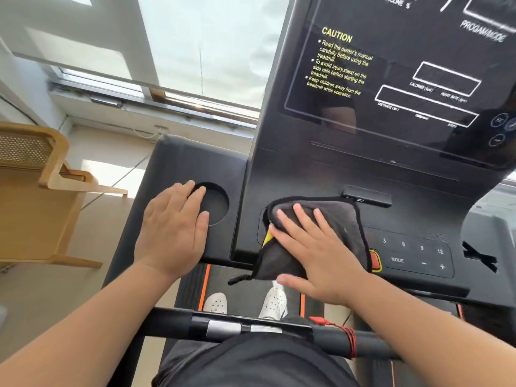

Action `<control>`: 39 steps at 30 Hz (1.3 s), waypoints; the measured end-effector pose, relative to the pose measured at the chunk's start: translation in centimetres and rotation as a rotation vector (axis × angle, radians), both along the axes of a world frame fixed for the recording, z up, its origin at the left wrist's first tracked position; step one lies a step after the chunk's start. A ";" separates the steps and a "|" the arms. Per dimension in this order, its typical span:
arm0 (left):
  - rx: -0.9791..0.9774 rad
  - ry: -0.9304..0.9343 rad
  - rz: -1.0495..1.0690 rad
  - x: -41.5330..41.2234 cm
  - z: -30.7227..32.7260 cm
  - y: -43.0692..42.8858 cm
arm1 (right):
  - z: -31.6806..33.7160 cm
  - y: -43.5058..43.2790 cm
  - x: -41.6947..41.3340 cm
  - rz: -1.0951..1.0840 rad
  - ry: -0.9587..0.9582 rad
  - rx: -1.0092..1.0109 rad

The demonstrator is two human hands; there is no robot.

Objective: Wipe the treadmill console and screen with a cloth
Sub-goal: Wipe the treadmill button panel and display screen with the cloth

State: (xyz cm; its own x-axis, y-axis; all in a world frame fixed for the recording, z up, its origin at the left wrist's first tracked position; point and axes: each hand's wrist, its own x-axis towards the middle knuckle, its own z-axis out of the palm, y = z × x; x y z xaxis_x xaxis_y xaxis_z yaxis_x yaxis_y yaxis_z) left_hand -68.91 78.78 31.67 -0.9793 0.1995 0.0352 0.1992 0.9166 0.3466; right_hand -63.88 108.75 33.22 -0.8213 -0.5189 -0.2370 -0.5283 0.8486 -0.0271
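The cloth (337, 222) is covering part of a red button (375, 261), and the screen (391, 79) is running off the top and right edges, its far labels (483, 32) blurring. The right hand (318, 258), fingers (305, 217) straight and spread, is pressing the cloth flat on the console (307, 169). The left hand (173, 233) is lying flat, fingers straight, at one cup holder's (217, 205) rim. A handlebar (173, 319) is crossing above two white shoes (215, 303).

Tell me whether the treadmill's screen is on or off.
Off, it seems: on the screen, the readout boxes are dark and blank, with no lit digits.
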 end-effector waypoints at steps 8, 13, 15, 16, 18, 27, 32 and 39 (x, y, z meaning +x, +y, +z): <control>-0.006 0.024 0.004 -0.1 -0.1 0.0 | 0.3 -6.0 -3.5 -0.146 0.020 -0.020; -0.036 0.016 0.013 -0.1 -0.4 0.1 | -0.5 -3.2 2.1 0.018 0.037 -0.020; -0.050 0.012 0.010 -0.1 -0.5 0.1 | -0.6 -0.8 3.0 -0.079 0.037 -0.018; -0.056 0.011 0.008 -0.1 -0.5 0.1 | -0.6 0.0 3.0 -0.164 0.025 -0.021; -0.064 0.010 0.005 -0.2 -0.6 0.1 | -0.3 0.2 1.9 -0.341 0.004 -0.007; -0.045 0.030 0.014 -0.2 -0.7 0.1 | -0.3 -7.5 -0.6 -0.158 0.032 -0.084; -0.056 0.017 0.012 -0.2 -0.7 0.0 | -1.0 -2.4 4.0 -0.139 0.052 -0.023; -0.046 0.015 0.013 0.0 -0.6 0.0 | -0.2 -2.8 1.7 -0.654 0.026 0.062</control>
State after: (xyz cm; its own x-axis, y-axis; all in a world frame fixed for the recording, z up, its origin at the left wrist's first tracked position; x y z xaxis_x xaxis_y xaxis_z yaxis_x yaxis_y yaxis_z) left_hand -68.96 78.80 31.06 -0.9813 0.1882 0.0404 0.1915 0.9343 0.3007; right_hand -62.20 105.97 33.04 -0.9685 0.1031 -0.2267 0.0969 0.9946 0.0384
